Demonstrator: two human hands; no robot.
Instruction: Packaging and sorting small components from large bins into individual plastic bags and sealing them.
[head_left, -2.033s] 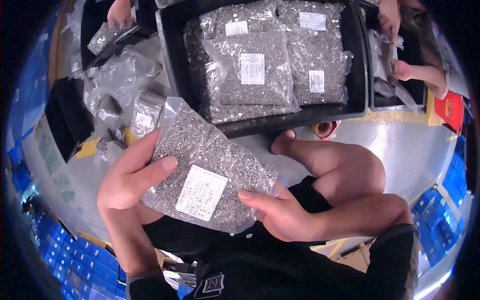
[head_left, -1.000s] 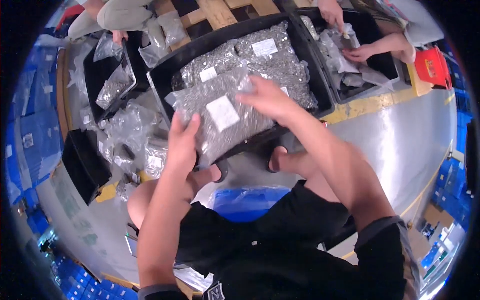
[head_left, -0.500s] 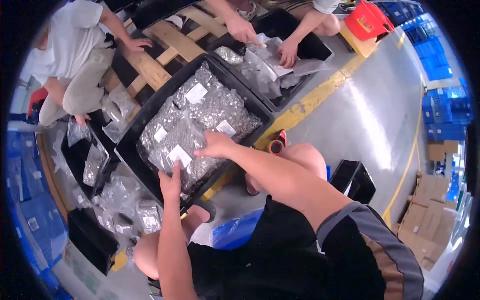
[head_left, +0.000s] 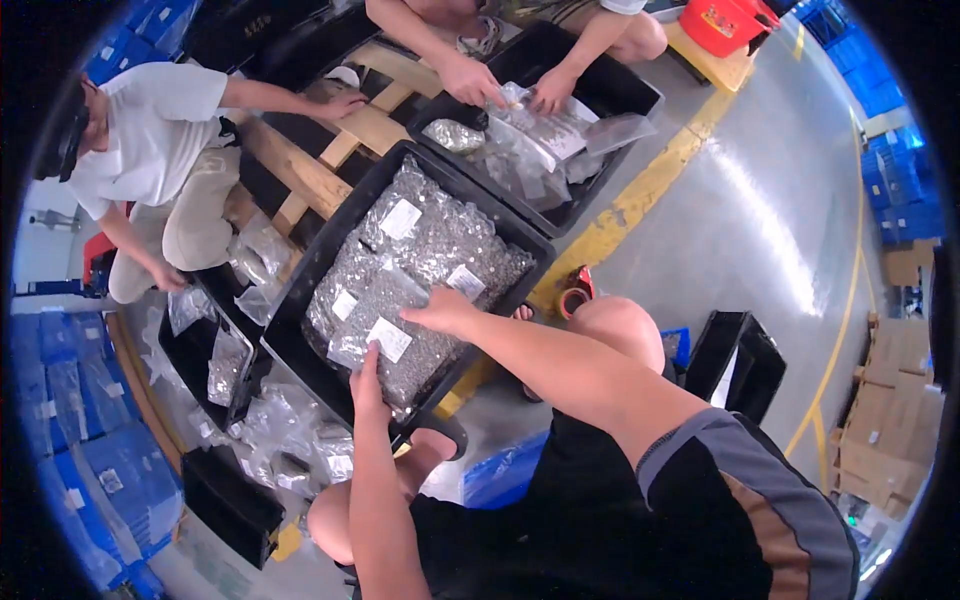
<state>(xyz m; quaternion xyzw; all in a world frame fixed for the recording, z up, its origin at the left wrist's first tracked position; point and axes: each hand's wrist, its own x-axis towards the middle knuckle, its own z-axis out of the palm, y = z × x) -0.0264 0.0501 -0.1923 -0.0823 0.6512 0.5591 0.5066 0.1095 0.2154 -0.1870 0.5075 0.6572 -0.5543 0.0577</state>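
A black plastic bin (head_left: 288, 330) in front of me holds several clear bags of small silvery metal parts with white labels. One labelled bag of small metal parts (head_left: 372, 305) lies on top at the near side, between my hands. My left hand (head_left: 369, 388) grips its near edge, thumb on top beside the label and the other fingers hidden underneath. On the bag's right edge, my right hand (head_left: 446, 312) is closed, fingers pointing left. Farther back in the bin rests another labelled bag (head_left: 402, 218).
Across from me a person's hands (head_left: 475, 82) handle bags in a second black bin (head_left: 640, 105). At left, another person (head_left: 165, 140) sits by a smaller black bin (head_left: 185, 355). A wooden pallet (head_left: 295, 170), loose plastic bags (head_left: 285, 430) and a red bucket (head_left: 722, 28) are nearby.
The whole view has shifted, with the bins now lower and farther right. The bag lies flatter in my hands. The left person's arm reaches farther over the pallet.
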